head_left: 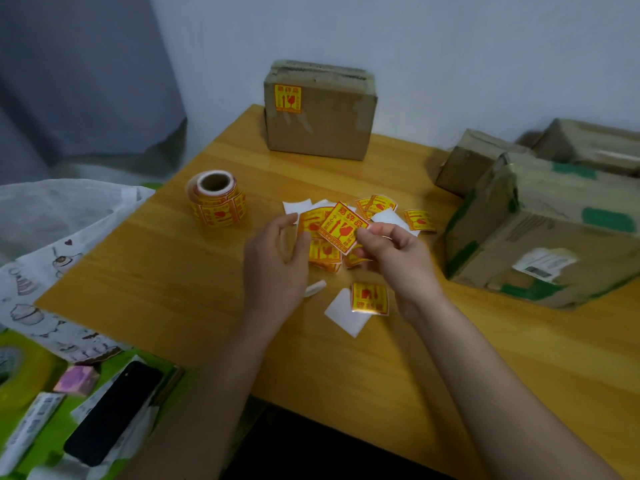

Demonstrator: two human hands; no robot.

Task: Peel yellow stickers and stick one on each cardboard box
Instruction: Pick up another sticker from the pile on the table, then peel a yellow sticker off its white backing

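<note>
My right hand (pixel 391 251) pinches a yellow sticker (pixel 341 227) with red print, held above a scatter of loose yellow stickers (pixel 370 297) and white backing papers (pixel 346 315) on the wooden table (pixel 173 271). Just to its left, my left hand (pixel 277 261) hovers with its fingers loosely curled near the sticker's edge; I cannot see anything held in it. A sticker roll (pixel 216 199) stands at the left. At the back a cardboard box (pixel 318 112) carries a yellow sticker (pixel 287 98). A large box with green tape (pixel 540 233) and smaller boxes (pixel 474 161) sit at the right.
Left of the table lies a white printed sheet (pixel 52 271) over a green surface with a black phone (pixel 114 414), a tape roll (pixel 20 368) and small packets. A grey curtain (pixel 79 81) hangs at the back left, with a pale wall behind the table.
</note>
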